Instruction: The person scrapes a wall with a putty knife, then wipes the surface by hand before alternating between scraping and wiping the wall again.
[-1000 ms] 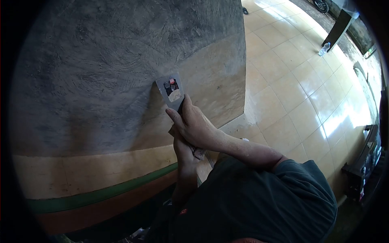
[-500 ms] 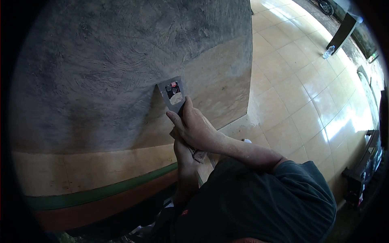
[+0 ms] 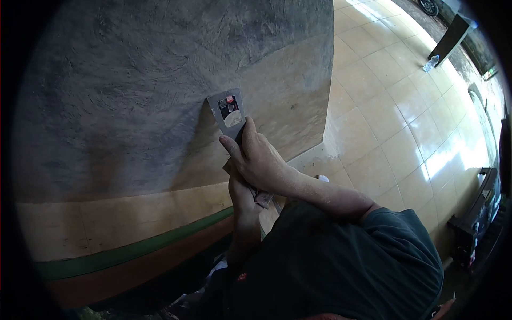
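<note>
A flat grey scraper blade with a dark and red label is gripped in my right hand, thumb and a finger on its lower part. Its upper edge meets the grey, rough-plastered wall, beside a smoother tan patch. Below and partly behind the right hand is my left hand, its fingers mostly covered. A brownish piece sticks out near it, and a greyish lump shows at its side; what the left hand holds is unclear.
Glossy tan floor tiles lie to the right of the wall's corner. A clear plastic bottle is by a dark post. Dark furniture stands at the far right. A green band runs along the lower left.
The scraper and my right hand have moved slightly up along the wall. The view has shifted a little.
</note>
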Tool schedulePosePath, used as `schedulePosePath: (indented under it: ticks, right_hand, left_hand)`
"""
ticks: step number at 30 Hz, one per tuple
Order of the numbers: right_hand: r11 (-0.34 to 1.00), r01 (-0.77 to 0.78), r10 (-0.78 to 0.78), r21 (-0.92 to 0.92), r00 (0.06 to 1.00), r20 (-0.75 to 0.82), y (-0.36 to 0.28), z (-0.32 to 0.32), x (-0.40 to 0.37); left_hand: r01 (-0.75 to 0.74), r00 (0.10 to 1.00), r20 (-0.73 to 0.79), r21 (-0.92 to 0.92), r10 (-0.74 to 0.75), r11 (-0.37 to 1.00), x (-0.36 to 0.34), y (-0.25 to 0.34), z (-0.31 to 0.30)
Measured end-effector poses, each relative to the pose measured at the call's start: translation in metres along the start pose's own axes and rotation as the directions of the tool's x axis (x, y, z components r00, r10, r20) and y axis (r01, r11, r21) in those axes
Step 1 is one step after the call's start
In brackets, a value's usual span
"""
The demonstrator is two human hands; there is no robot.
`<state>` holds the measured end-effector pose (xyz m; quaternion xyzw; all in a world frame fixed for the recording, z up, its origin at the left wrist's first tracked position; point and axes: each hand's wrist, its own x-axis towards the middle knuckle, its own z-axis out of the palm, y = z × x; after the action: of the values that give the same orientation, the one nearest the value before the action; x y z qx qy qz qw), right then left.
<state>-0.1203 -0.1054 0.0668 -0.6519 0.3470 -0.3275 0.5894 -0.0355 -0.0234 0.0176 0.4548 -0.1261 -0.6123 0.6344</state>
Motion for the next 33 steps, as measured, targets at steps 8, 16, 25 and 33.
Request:
schedulePosePath:
  ticks: [8, 16, 25, 33]
  right_hand:
    - [0.996, 0.088, -0.088, 0.013, 0.995, -0.057, -0.011, -0.008, 0.007]
    - [0.999, -0.006, 0.004, -0.051, 1.0, -0.03, -0.002, -0.001, 0.007]
    - [0.996, 0.093, -0.091, 0.012, 0.991, -0.098, -0.001, 0.006, 0.007]
    - [0.99, 0.142, -0.142, -0.01, 0.977, -0.157, 0.004, 0.008, 0.009]
  left_hand:
    - [0.013, 0.986, -0.169, -0.017, -0.015, 1.0, -0.005, 0.018, 0.046]
    - [-0.025, 0.992, -0.126, -0.071, 0.016, 0.997, 0.004, 0.005, 0.019]
    - [-0.007, 0.997, -0.08, -0.031, 0.004, 0.999, 0.0, 0.018, 0.031]
    - [-0.022, 1.0, 0.009, 0.044, 0.022, 0.999, 0.003, 0.016, 0.025]
